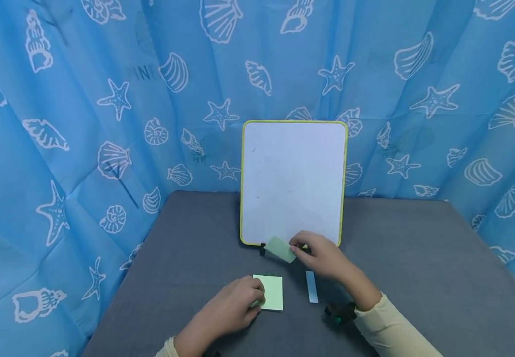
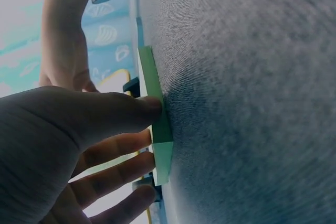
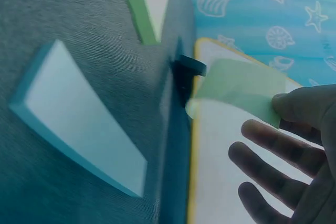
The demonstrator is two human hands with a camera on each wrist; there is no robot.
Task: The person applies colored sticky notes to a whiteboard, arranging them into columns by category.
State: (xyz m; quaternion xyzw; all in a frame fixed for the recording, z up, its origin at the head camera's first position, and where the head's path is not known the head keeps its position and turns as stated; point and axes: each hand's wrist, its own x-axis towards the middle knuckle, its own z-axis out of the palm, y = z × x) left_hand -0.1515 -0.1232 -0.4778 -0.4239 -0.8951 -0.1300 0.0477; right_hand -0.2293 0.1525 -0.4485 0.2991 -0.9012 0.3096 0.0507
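Right hand (image 1: 322, 254), loosely spread, pinches a note (image 1: 278, 249); left hand (image 1: 236, 306) grips the pad (image 1: 274, 293) on grey table (image 1: 409, 253), curtain (image 1: 275, 44) at twelve o'clock.

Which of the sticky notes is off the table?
The single green sheet, pinched by the right hand in front of the whiteboard. The thick green pad and narrow blue pad lie on the table.

In the head view, the lower left part of the green pad (image 1: 274, 292) is covered by the left hand (image 1: 236, 305), and part of the lower edge of the whiteboard (image 1: 293, 183) is hidden by the green sheet (image 1: 278, 249) and the right hand (image 1: 321, 254). Both sleeves (image 1: 396, 328) are cut off by the bottom edge. Marks (image 1: 253, 149) on the whiteboard are too small to be read.
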